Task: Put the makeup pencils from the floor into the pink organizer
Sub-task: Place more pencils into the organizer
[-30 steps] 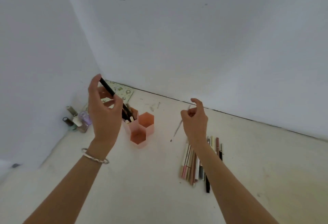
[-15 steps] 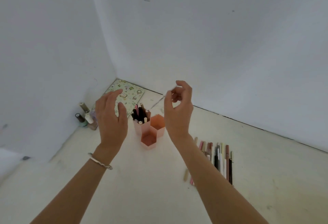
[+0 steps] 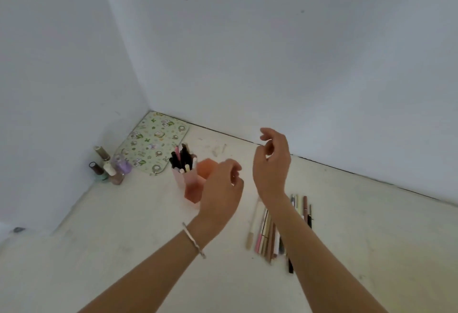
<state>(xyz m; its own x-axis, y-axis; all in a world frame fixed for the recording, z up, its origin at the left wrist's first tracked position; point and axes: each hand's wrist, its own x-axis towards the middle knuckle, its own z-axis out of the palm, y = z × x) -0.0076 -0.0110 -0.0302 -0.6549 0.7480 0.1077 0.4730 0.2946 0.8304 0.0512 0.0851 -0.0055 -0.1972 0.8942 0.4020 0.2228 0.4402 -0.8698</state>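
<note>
From the head camera I am seeing both hands hovering above the floor (image 3: 124,250), neither one holding anything. The left hand (image 3: 220,188) is hanging with its fingers loosely curled and apart, covering the right side of the pink organizer (image 3: 189,181). The right hand (image 3: 271,164) is raised beside it, fingers bent and spread, with nothing between them. The organizer's rear-left compartment is already standing full of pencils (image 3: 182,159). More makeup pencils (image 3: 269,233) are lying in a row on the floor to the right, partly hidden under my right forearm. Nail polish bottles (image 3: 109,166) and a patterned mat (image 3: 153,143) are sitting near the corner.
</note>
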